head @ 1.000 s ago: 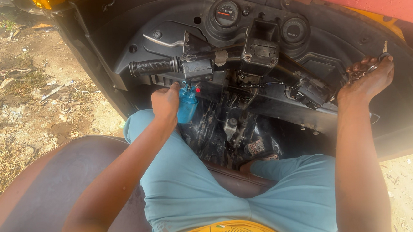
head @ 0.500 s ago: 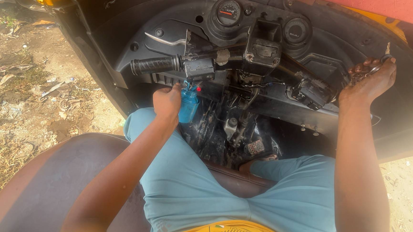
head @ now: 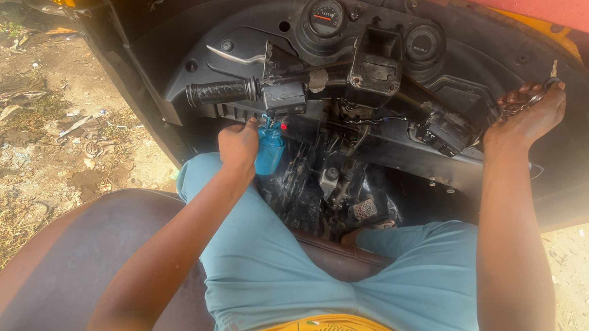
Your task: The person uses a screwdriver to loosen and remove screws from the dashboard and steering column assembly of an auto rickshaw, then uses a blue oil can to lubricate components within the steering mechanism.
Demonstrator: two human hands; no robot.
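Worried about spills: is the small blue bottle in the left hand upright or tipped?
Upright. The blue bottle stands with its nozzle pointing up under the handlebar, gripped by the left hand.

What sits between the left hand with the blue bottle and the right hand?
Head view: between the left hand holding the blue bottle and the right hand lie the steering column with cables and a black switch housing.

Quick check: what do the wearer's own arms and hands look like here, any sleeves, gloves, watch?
Both arms are bare up to the frame edge: no sleeves in view. The left hand and the right hand are ungloved, with no watch, band or ring visible. Dark grime shows on the right hand's fingers.
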